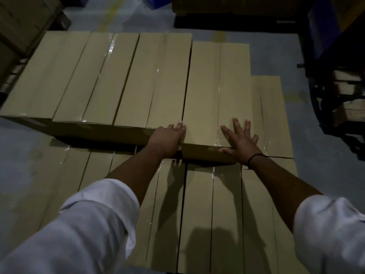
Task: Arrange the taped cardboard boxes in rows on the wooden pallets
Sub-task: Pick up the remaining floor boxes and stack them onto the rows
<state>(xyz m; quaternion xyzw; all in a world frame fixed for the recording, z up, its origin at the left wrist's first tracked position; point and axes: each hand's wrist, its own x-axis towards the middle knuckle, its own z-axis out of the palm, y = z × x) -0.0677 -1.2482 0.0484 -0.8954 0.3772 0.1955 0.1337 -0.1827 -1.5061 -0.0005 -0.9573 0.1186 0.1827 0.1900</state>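
Long brown taped cardboard boxes lie side by side in an upper layer (110,80) over a lower layer of boxes (197,214) that reaches toward me. The rightmost upper box (215,86) sits slightly nearer to me than its neighbours. My left hand (167,141) wraps that box's near left corner, fingers on top and thumb on the end face. My right hand (241,141) lies flat with fingers spread on the box's top near its right edge, thumb over the front edge. No pallet is visible under the boxes.
One lower-layer box (274,115) shows to the right of the held box. Grey floor (316,155) surrounds the stack. Stacked cartons (21,26) stand at the far left, a dark pallet load (237,14) at the back, and dark equipment with a blue part (339,76) at the right.
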